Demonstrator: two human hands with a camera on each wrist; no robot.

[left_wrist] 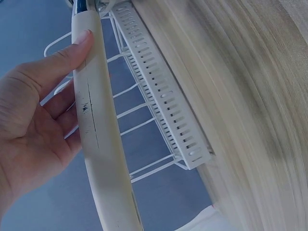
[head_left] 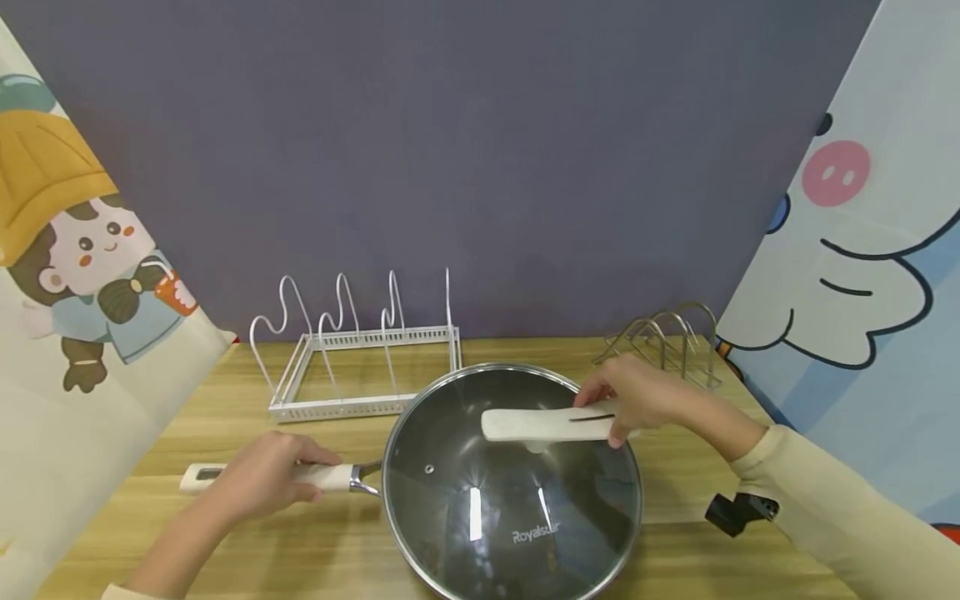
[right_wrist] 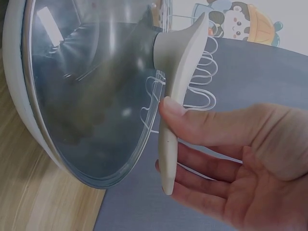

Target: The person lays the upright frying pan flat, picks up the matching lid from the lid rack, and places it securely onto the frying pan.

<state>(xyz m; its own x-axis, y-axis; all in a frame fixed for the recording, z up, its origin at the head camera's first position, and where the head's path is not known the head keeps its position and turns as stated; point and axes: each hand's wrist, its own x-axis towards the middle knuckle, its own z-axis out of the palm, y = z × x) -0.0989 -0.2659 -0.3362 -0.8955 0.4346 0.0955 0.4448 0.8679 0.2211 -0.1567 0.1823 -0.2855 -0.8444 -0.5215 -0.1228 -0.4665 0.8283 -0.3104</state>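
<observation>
A wide pan (right_wrist: 17, 72) with a pale outer wall stands on the wooden table, covered by a glass lid (head_left: 480, 533) with a metal rim and the word Royalstar. My left hand (head_left: 262, 475) grips the pan's long cream handle (left_wrist: 98, 125), thumb on one side and fingers behind. My right hand (head_left: 637, 396) pinches one end of the lid's long cream knob (head_left: 525, 425), its thumb on the near side in the right wrist view. The lid sits on the pan's rim. What is inside the pan is too dark to tell.
A white wire rack (head_left: 337, 408) with upright loops stands behind the pan at left. A smaller metal rack (head_left: 675, 342) is at the back right, partly behind my right hand. A grey backdrop (head_left: 480, 167) rises behind the wooden table (head_left: 315, 550); cartoon-printed sheets flank both sides.
</observation>
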